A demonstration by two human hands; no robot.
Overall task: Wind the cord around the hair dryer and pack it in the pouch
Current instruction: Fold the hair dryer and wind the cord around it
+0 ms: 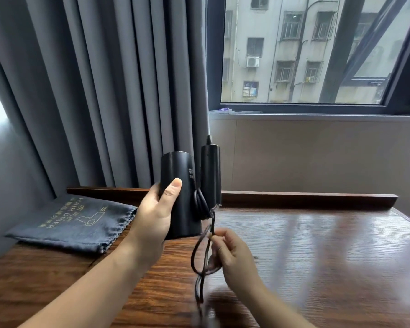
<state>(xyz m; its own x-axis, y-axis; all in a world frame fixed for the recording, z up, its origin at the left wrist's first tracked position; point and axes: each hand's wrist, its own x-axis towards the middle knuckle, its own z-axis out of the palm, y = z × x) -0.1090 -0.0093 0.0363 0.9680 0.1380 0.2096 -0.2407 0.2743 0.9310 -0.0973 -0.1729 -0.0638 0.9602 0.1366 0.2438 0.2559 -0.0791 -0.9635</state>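
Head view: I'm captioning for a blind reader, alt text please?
A left hand holds a folded black hair dryer upright over a wooden table while the right hand pinches its partly wound black cord. A grey drawstring pouch lies left.

The hair dryer (184, 197) is plain matte black with a small pale logo, and its cord (200, 252) is black too. Left of the hair dryer, the pouch (74, 224) is slate grey with gold lettering and a gold dryer emblem. The table (305, 256) under the hair dryer is reddish-brown woodgrain. Behind it, the curtain (100, 91) is solid grey.
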